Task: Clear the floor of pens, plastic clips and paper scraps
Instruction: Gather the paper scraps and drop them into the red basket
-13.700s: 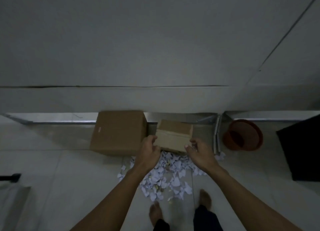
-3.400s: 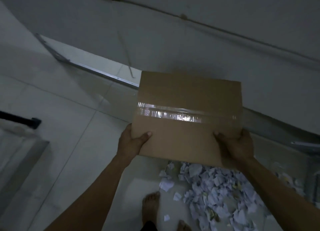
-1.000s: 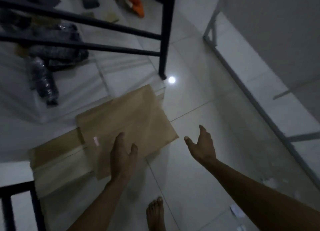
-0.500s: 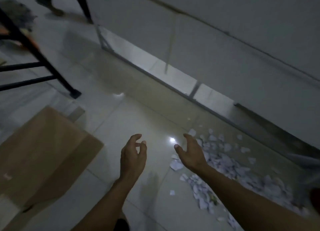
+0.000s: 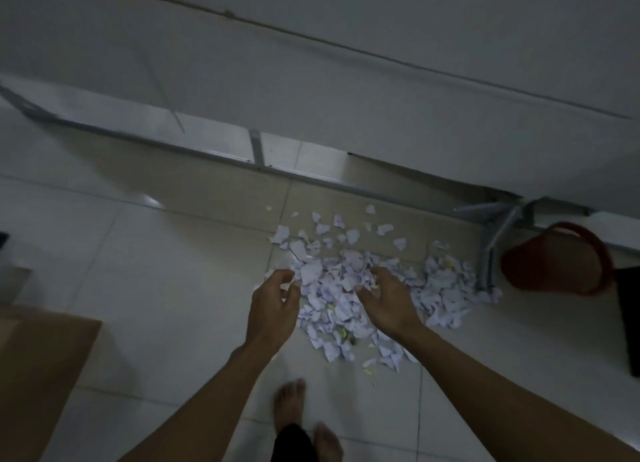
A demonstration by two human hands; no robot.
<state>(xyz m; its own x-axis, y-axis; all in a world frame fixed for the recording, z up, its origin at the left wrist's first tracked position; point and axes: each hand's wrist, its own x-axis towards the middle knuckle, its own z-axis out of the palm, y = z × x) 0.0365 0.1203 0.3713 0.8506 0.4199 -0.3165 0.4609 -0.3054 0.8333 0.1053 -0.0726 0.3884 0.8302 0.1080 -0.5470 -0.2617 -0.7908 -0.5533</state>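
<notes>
box: cardboard box [image 5: 38,368] at 8 o'clock, on the floor, well apart from the mess. Can't tell if it's open.
floor: pale tiles [image 5: 166,271]; nothing picked up yet by the look of it.
left hand: my left hand [image 5: 273,305] sits at the 9 o'clock edge of the heap, fingers loosely curled, holding nothing. Above the paper, contact not clear.
scraps: paper scraps [image 5: 349,288] in one dense heap at centre, loose bits strung out toward 12 and 1 o'clock near the metal rail [image 5: 346,181] under the wall.
pens/clips: a few yellowish bits in the heap; too dim to say if any are clips. No pen visible.
right hand: my right hand [image 5: 388,302] is over the middle of the heap, fingers spread and relaxed, empty.
bucket: red bucket [image 5: 554,260] at 3 o'clock, tipped on its side, just beyond the heap's right edge.
step: start of gathering, I'd say; hands bracket the heap.
next: likely rake both hands inward, scoop a pile, then drop it in a container. Thin scraps on smooth tile will slide and spill; strays by the rail need a second pass.
</notes>
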